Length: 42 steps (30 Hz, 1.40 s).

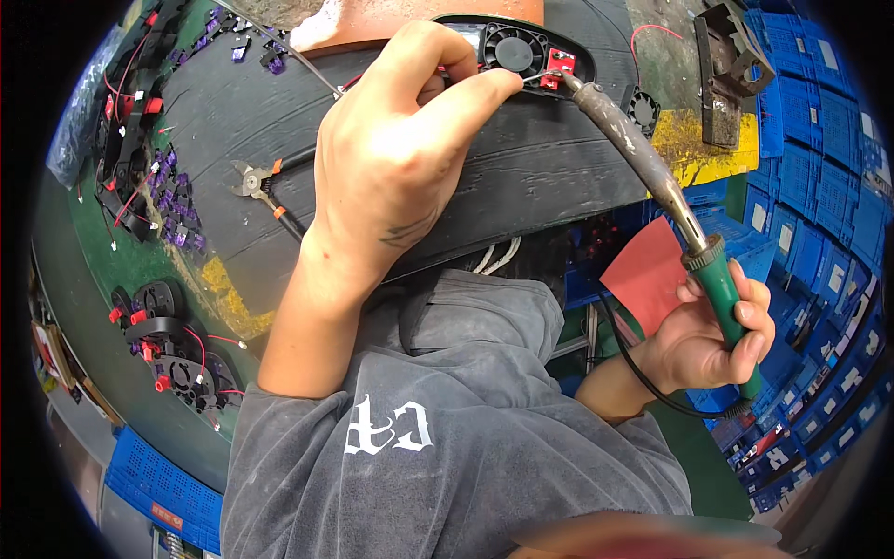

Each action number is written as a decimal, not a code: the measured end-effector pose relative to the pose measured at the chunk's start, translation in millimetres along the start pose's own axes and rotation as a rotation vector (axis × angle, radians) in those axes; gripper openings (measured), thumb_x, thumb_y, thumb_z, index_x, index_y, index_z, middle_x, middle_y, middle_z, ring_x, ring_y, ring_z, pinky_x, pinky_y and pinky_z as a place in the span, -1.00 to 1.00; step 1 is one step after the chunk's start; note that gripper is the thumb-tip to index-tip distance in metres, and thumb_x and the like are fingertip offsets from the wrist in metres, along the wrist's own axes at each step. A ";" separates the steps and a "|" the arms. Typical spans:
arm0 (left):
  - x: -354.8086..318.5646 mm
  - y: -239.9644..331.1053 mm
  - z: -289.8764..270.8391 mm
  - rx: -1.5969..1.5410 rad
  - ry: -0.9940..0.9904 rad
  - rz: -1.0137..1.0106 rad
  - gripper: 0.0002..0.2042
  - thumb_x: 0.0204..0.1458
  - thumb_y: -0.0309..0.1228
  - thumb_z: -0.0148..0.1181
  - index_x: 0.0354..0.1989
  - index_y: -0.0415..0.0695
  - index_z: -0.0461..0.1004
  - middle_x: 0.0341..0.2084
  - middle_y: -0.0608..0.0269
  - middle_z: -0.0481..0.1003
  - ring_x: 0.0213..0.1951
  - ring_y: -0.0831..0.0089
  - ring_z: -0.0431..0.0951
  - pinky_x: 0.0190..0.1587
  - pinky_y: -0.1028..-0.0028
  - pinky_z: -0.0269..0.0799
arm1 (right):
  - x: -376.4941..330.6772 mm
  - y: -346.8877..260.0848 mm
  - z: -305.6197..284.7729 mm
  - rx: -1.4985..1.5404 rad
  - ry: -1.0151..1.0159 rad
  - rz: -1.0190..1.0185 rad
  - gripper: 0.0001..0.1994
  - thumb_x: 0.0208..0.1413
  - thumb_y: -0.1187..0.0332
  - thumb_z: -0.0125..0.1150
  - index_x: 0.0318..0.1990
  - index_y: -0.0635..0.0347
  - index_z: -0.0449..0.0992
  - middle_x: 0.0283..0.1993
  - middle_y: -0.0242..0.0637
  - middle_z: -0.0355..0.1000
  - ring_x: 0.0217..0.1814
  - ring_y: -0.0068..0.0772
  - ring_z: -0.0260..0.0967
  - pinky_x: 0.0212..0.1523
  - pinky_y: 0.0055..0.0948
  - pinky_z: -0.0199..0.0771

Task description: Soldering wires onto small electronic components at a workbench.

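Your left hand was curled down over the small black fan assembly, its fingers closed to a pinch just beside the red connector; what they pinched, whether a thin wire or solder, was too small to tell. Your right hand had its fingers wrapped fully around the green handle of the soldering iron, and the tip met the red connector just ahead of your left fingertips.

The main risk, as I judged it, was heat: the iron's tip sat so near your left fingers that a small slip of the long barrel could have burned them or scorched the fan's plastic housing. You held the iron far back on the handle, which would have magnified any wobble at the tip.

The iron's cord trailed below your right fingers and could have snagged and jerked the tip. The cutters, well to the left of your left fingers on the dark surface, posed no trouble.
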State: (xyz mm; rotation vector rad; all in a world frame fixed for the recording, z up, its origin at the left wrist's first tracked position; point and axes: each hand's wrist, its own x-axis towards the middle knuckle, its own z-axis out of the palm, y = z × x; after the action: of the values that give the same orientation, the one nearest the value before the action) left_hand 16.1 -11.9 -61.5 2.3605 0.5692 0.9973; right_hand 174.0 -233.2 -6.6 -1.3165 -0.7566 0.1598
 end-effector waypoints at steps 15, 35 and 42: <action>-1.1 -0.9 2.0 0.010 0.017 0.005 -0.76 -0.23 -0.68 0.29 -0.31 -0.22 0.60 -0.45 0.25 0.35 -0.47 0.47 0.43 -0.42 0.54 0.36 | 0.1 -1.8 3.8 0.009 -0.022 -0.001 -0.64 0.16 0.13 -0.10 -0.32 0.24 0.52 -0.21 0.00 0.46 -0.47 -0.09 0.47 -0.62 -0.37 0.50; 4.9 7.0 -10.9 -0.024 0.178 -0.048 -0.78 -0.05 -0.68 0.22 -0.22 -0.19 0.60 -0.41 0.34 0.45 -0.60 0.76 0.29 -0.57 0.74 0.18 | -3.6 7.8 -6.8 0.055 0.018 -0.022 -0.64 0.17 0.14 -0.13 -0.30 0.23 0.51 -0.19 0.07 0.45 -0.53 -0.06 0.46 -0.63 -0.37 0.49; 12.4 23.0 -28.0 0.087 0.013 -0.200 -0.77 -0.01 -0.68 0.17 -0.18 -0.17 0.57 -0.30 0.27 0.47 -0.61 0.78 0.36 -0.56 0.74 0.25 | -4.4 12.1 -8.3 -0.023 0.058 -0.034 -0.64 0.19 0.12 -0.16 -0.34 0.27 0.39 -0.20 0.13 0.39 -0.60 0.00 0.45 -0.73 -0.35 0.53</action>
State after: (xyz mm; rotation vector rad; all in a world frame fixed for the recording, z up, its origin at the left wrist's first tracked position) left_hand 7.2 -14.9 -24.3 2.3182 0.8510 0.9143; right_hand 179.1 -238.9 -19.8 -1.3237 -0.7336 0.0857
